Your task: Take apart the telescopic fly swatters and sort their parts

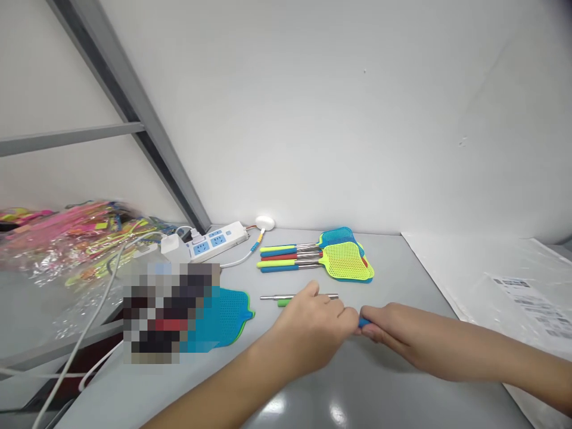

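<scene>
In front of me, a short stretch of blue fly swatter handle point(364, 322) shows between my two closed hands. My left hand point(313, 330) is wrapped into a fist at its left end, hiding what lies inside the palm. From the other side, my right hand point(393, 328) pinches the handle between thumb and fingers. Just behind my left hand lie a thin metal rod point(274, 297) and a green handle point(283, 303), both partly covered. Farther back, several assembled fly swatters point(346, 261) with yellow and blue heads lie stacked, their handles pointing left.
Blue swatter heads point(230, 316) lie at left beside a pixelated patch. Behind them are a white power strip point(218, 241), cables and a round white device point(265, 223). Plastic bags of colourful items point(89, 244) fill the far left. White plastic sheeting point(491, 286) covers the right side.
</scene>
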Demonstrator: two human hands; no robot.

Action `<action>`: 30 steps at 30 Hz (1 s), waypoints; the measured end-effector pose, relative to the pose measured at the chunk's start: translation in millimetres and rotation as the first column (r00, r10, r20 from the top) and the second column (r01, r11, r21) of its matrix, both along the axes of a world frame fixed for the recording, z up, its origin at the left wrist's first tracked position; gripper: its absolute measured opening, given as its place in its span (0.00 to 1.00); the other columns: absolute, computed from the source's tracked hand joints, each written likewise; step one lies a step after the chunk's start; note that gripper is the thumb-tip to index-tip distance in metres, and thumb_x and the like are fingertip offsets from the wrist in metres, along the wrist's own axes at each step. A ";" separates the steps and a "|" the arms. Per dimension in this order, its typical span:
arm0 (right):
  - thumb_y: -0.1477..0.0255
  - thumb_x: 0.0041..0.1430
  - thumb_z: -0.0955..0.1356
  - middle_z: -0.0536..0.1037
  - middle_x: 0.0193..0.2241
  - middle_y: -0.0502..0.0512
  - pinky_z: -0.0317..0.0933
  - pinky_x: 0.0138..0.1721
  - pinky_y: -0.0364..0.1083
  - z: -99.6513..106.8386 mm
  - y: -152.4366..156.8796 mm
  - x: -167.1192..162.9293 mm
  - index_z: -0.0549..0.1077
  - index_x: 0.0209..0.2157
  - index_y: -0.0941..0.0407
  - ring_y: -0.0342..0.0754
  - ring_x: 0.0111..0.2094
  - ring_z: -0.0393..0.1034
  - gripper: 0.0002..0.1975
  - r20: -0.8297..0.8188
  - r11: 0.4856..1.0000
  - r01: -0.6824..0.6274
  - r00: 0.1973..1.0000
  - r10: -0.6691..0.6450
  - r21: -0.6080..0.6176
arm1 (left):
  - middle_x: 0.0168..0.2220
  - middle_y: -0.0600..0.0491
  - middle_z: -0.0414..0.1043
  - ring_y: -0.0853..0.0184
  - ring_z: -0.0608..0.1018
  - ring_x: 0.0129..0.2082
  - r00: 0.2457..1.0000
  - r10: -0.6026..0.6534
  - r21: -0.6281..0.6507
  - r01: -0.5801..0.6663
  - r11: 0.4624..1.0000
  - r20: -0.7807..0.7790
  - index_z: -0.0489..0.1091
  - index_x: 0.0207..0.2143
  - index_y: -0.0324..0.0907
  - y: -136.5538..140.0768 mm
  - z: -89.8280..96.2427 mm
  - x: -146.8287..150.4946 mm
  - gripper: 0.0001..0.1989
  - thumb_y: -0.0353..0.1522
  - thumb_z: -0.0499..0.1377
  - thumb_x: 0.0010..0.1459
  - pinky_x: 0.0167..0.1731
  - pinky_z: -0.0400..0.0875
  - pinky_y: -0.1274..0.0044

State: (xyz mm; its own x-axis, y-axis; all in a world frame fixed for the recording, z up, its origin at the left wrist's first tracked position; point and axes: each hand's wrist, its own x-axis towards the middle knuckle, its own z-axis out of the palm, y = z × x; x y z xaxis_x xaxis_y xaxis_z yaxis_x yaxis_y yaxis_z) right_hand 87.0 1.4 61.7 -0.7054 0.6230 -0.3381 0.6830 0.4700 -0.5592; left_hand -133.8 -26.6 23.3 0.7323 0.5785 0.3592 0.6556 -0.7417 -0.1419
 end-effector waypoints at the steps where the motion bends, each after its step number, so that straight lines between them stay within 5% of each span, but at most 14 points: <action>1: 0.56 0.69 0.54 0.67 0.23 0.47 0.48 0.22 0.43 -1.9 -2.0 -1.0 0.61 0.29 0.53 0.41 0.21 0.55 0.20 0.015 0.996 -0.019 1.000 0.017 0.090 | 0.22 0.58 0.66 0.69 0.63 0.19 1.000 0.006 -0.039 -0.006 0.999 -0.002 0.61 0.29 0.43 1.3 0.8 -1.7 0.07 0.22 0.52 0.53 0.29 0.51 0.72; 5: 0.65 0.70 0.56 0.65 0.18 0.44 0.41 0.19 0.43 -17.8 -3.0 -2.1 0.58 0.30 0.53 0.42 0.17 0.54 0.13 0.077 0.885 -0.148 0.989 0.127 0.442 | 0.23 0.57 0.68 0.69 0.64 0.19 0.999 0.032 -0.169 -0.038 0.985 -0.041 0.61 0.29 0.43 3.9 7.0 -5.3 0.09 0.20 0.50 0.52 0.28 0.49 0.73; 9: 0.73 0.68 0.57 0.65 0.18 0.44 0.34 0.18 0.46 -31.7 -0.2 1.9 0.58 0.29 0.53 0.42 0.14 0.50 0.11 0.186 0.630 -0.240 0.971 0.151 0.738 | 0.24 0.57 0.70 0.69 0.64 0.19 0.998 0.042 -0.218 -0.049 0.975 -0.036 0.62 0.30 0.42 4.9 13.1 -4.7 0.09 0.23 0.48 0.61 0.28 0.48 0.73; 13: 0.77 0.66 0.55 0.65 0.19 0.47 0.33 0.20 0.46 -37.6 -2.8 3.4 0.61 0.28 0.55 0.42 0.15 0.51 0.12 0.222 0.368 -0.254 0.967 0.127 0.894 | 0.23 0.58 0.71 0.71 0.62 0.18 0.998 0.067 -0.248 -0.068 0.966 -0.011 0.61 0.28 0.42 3.3 16.3 4.5 0.15 0.30 0.45 0.69 0.27 0.48 0.72; 16: 0.78 0.66 0.56 0.65 0.19 0.48 0.36 0.22 0.46 -38.4 -1.1 11.6 0.63 0.29 0.55 0.43 0.17 0.54 0.12 0.213 0.257 -0.236 0.970 0.116 0.937 | 0.21 0.58 0.69 0.70 0.60 0.17 0.995 0.093 -0.285 -0.099 0.953 -0.035 0.62 0.27 0.42 2.3 21.1 6.2 0.18 0.34 0.43 0.71 0.26 0.49 0.72; 18: 0.76 0.67 0.56 0.67 0.21 0.50 0.40 0.23 0.46 -36.4 6.7 30.7 0.66 0.31 0.55 0.44 0.19 0.58 0.12 0.195 0.262 -0.212 0.977 0.089 0.942 | 0.20 0.57 0.68 0.68 0.64 0.19 0.987 0.151 -0.331 -0.161 0.930 -0.055 0.64 0.28 0.43 5.5 28.3 -5.2 0.17 0.35 0.45 0.70 0.25 0.50 0.73; 24: 0.61 0.70 0.56 0.71 0.23 0.51 0.46 0.22 0.45 -23.3 27.8 110.6 0.67 0.33 0.55 0.44 0.19 0.62 0.18 0.098 0.446 0.047 0.950 -0.295 0.894 | 0.27 0.55 0.71 0.65 0.72 0.28 0.903 0.430 -0.516 -0.360 0.777 0.016 0.68 0.32 0.45 28.8 59.4 -74.9 0.18 0.36 0.43 0.69 0.29 0.57 0.75; 28: 0.70 0.68 0.59 0.72 0.32 0.56 0.58 0.30 0.45 -32.8 6.3 74.9 0.68 0.44 0.57 0.47 0.29 0.67 0.10 0.063 0.526 -0.042 0.998 -0.022 0.849 | 0.31 0.55 0.72 0.65 0.72 0.32 0.919 0.391 -0.567 -0.302 0.767 0.039 0.68 0.31 0.45 35.3 56.4 -85.4 0.18 0.38 0.44 0.69 0.32 0.60 0.76; 30: 0.80 0.62 0.59 0.73 0.36 0.59 0.61 0.34 0.46 -44.3 -7.2 35.3 0.65 0.53 0.60 0.49 0.33 0.67 0.18 0.087 0.554 -0.146 0.987 0.132 0.820 | 0.34 0.54 0.73 0.64 0.73 0.35 0.931 0.360 -0.576 -0.261 0.774 0.062 0.69 0.32 0.44 37.1 48.6 -83.2 0.17 0.37 0.44 0.69 0.35 0.61 0.76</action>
State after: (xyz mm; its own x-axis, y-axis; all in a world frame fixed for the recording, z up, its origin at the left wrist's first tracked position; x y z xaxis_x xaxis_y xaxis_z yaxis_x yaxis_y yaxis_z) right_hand 122.4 -5.8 17.4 -0.8082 0.5294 0.2580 0.5718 0.8103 0.1282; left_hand -217.0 10.5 72.0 0.4388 0.8986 0.0046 0.8403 -0.4122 0.3522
